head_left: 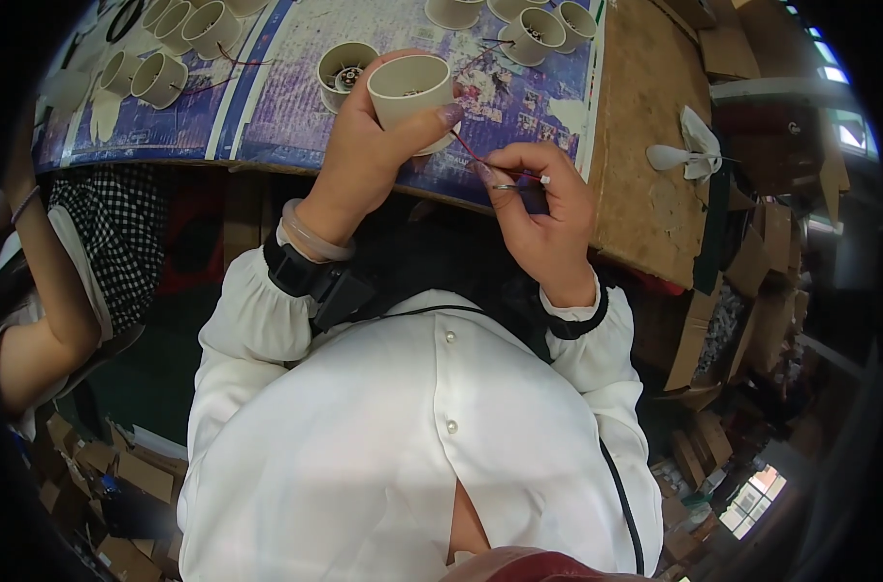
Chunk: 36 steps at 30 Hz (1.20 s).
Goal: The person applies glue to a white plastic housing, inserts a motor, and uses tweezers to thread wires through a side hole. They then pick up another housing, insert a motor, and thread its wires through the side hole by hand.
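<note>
My left hand [357, 160] is wrapped round a cream cylindrical cup-shaped housing [409, 89], its open end tilted up toward me; little of its inside shows. From the housing's lower right a thin red and dark wire lead [467, 147] runs to my right hand [546, 209]. The right thumb and fingers pinch that lead near a small white connector [546, 178]. A thin metallic ring or loop shows at the right fingers; I cannot make out whether it is a tool. Just behind my left hand stands another cream housing [331, 94] with a round metal part inside.
More cream housings with trailing leads stand at the far left [160, 80] and far right [534, 37] of the cardboard-covered table [296, 44]. A white bulb-shaped object [667, 157] lies on its right part. Another person's arm [49, 281] is at the left. Cardboard boxes [699, 335] surround the right side.
</note>
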### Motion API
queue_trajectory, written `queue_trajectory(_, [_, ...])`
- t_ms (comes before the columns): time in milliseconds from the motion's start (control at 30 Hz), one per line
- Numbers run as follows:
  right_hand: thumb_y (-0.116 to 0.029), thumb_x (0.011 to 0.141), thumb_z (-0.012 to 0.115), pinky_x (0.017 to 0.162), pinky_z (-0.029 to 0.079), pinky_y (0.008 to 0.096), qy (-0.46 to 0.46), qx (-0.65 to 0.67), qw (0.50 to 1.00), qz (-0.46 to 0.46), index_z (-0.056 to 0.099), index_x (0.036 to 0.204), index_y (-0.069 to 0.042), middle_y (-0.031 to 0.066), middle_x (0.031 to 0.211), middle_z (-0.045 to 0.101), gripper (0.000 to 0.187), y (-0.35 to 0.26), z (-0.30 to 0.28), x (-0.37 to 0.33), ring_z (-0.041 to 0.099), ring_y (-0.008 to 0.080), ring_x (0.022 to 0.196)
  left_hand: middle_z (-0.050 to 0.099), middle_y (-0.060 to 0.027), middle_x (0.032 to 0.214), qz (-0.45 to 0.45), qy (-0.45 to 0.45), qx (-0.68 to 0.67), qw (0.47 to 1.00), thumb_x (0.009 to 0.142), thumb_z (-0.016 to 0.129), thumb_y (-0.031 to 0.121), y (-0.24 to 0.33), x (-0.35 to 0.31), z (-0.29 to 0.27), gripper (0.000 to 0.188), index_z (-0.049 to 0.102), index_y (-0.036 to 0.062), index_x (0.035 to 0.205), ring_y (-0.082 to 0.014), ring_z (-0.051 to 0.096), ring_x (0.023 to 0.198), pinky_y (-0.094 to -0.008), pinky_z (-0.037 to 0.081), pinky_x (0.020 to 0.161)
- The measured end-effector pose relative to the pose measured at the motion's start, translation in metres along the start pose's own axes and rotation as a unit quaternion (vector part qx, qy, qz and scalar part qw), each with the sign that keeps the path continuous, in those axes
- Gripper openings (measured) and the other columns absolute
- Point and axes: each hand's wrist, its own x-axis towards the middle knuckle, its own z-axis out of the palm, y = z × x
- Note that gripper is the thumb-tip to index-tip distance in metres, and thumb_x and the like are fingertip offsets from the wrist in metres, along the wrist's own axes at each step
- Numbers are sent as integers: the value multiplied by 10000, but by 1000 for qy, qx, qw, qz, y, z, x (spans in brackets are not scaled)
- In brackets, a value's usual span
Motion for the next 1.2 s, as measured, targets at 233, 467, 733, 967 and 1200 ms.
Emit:
queue_trajectory(233, [-2,796,724,798,472,236,-25,109,992,61,564,1163,-20,44,952,627,401,-5,9,5,588,105,893,634,-77,1110,19,-18,0,1000,814,715,76,-2,-4,3,551,448,50,1294,-143,613,997,-262,514,833])
queue_trajectory(467, [-15,798,729,815,462,232,9,170,981,93,584,1142,-18,30,977,615,374,-13,16,8,574,103,915,632,-68,1102,30,-12,13,999,809,714,72,-3,-4,4,536,454,48,1277,-137,608,993,-265,507,836])
queue_trajectory(733, [-14,805,724,683,432,238,37,11,999,11,668,890,-10,41,823,612,102,1,13,12,555,129,768,621,-51,1069,46,6,90,995,794,726,93,0,-1,8,512,477,46,1238,-124,598,973,-261,499,820])
queue_trajectory(967, [1,805,715,666,424,253,38,18,999,16,667,818,-9,44,753,600,50,-4,14,13,550,142,730,611,-41,1056,-14,24,39,999,768,754,93,2,-3,7,528,487,54,1223,-130,599,955,-256,500,809])
queue_trajectory(1200, [-34,867,640,755,437,261,-42,-17,999,7,642,949,-18,66,946,621,84,6,-13,7,561,144,845,605,-51,1051,147,-11,307,940,721,761,33,5,-8,2,526,502,58,1178,-145,609,939,-259,497,811])
